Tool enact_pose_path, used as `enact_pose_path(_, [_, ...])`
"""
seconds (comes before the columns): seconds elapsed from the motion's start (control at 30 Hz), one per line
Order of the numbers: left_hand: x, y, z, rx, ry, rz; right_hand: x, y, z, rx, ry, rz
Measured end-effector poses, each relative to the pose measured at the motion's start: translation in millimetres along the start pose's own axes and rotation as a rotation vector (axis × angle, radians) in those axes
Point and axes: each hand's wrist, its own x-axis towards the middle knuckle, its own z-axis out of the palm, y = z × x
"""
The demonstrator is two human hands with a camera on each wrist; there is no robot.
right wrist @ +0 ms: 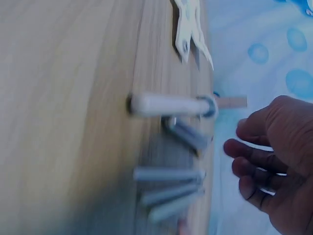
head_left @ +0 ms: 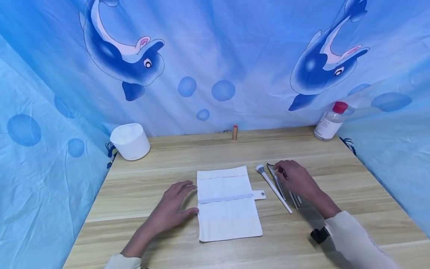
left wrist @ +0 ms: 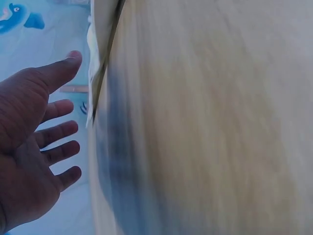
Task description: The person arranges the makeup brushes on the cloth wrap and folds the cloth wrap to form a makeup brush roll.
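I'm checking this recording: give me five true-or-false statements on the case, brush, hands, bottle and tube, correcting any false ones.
1. The white cloth case lies flat on the table. True.
2. The brush lies inside the case. False: the brush lies on the table, to the right of the case.
3. The right hand is near the slim tools. True.
4. The bottle stands at the far left corner. False: the red-capped bottle stands near the far right corner.
5. The small tube stands upright near the table's far edge. True.
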Motion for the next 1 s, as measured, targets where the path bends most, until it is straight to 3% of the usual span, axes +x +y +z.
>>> enact_pose_path(0.17, [3.8, -0.5, 9.7, 0.003, -0.018, 0.035, 10.7, -15.5, 15.0, -0.048, -0.107, -0.004])
enact_pose_path(0.3, [3.9, -1.5, 14.7, 0.018, -0.071, 0.020, 12.9, -21.0, 24.4, -0.017, -0.149, 0.039])
enact_pose_path(0.5, [6.0, -1.6, 17.0, 0.017, -0.098, 0.000, 16.4, -29.9, 30.3, 0.058, -0.132, 0.011])
enact_pose_path(0.63, [6.6, -1.0, 17.1, 0.012, -0.111, -0.009, 23.6, -40.4, 27.2, 0.133, -0.127, 0.051])
enact_pose_path(0.87, [5.6, -1.0, 17.4, 0.009, -0.113, -0.031, 47.2, -64.6, 20.8, 0.343, -0.013, 0.036])
enact_pose_path(1.0, [4.6, -0.3, 17.3, -0.006, -0.113, -0.036, 60.1, -81.0, 21.3, 0.493, 0.004, 0.059])
